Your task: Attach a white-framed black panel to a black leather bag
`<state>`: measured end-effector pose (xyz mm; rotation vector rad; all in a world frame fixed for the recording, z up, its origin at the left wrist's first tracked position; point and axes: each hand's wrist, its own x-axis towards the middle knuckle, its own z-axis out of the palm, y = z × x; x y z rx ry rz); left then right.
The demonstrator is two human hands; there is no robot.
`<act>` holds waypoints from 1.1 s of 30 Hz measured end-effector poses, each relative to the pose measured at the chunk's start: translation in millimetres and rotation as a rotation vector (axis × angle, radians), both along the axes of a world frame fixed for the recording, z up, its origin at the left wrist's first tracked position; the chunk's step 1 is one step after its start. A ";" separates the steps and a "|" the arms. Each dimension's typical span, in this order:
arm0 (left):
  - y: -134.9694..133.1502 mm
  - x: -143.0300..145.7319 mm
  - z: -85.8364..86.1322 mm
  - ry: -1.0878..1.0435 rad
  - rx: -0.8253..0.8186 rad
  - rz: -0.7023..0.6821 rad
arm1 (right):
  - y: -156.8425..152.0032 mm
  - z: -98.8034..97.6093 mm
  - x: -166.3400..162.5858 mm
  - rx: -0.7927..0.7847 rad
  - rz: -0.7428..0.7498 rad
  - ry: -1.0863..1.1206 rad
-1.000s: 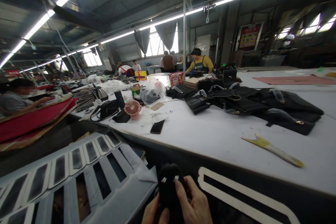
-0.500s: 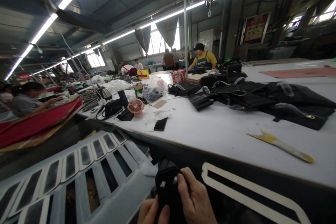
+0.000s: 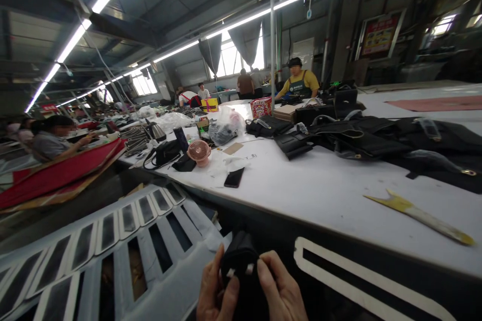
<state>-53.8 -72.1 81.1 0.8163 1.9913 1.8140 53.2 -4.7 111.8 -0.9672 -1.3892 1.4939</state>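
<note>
Both of my hands hold one small black piece with a little white tab on it, at the bottom middle of the view, below the table's near edge. My left hand grips its left side with the thumb pressed on the front. My right hand pinches its right side, thumb on the front too. A yellow-stained flat scraper lies on the white table to the right, apart from both hands.
A black phone, a pink fan and piled black bags lie on the table. Grey sheets with black rectangular cut-outs spread at lower left. A person in yellow works at the far end; another person sits at left.
The view has shifted up and to the left. My left hand has come up further round the black piece, which now sits a little higher between both thumbs.
</note>
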 end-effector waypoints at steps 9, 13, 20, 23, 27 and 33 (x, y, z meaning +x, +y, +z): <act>9.3 -0.5 19.1 0.045 0.026 -0.150 | 11.8 14.4 16.3 -0.036 0.142 0.031; 10.8 1.9 19.7 0.028 -0.009 -0.162 | 20.6 18.3 21.1 -0.019 0.204 -0.004; 14.5 7.3 15.9 0.085 -0.001 -0.198 | 36.5 31.6 31.8 0.064 0.331 -0.189; 16.8 12.5 13.9 0.097 0.017 -0.215 | 35.9 30.2 31.8 0.054 0.291 -0.224; 18.9 13.7 14.5 0.125 -0.027 -0.259 | 33.6 17.4 30.6 0.021 0.220 -0.170; 19.4 12.4 20.7 0.173 -0.053 -0.283 | 27.9 5.5 34.8 -0.107 0.241 -0.075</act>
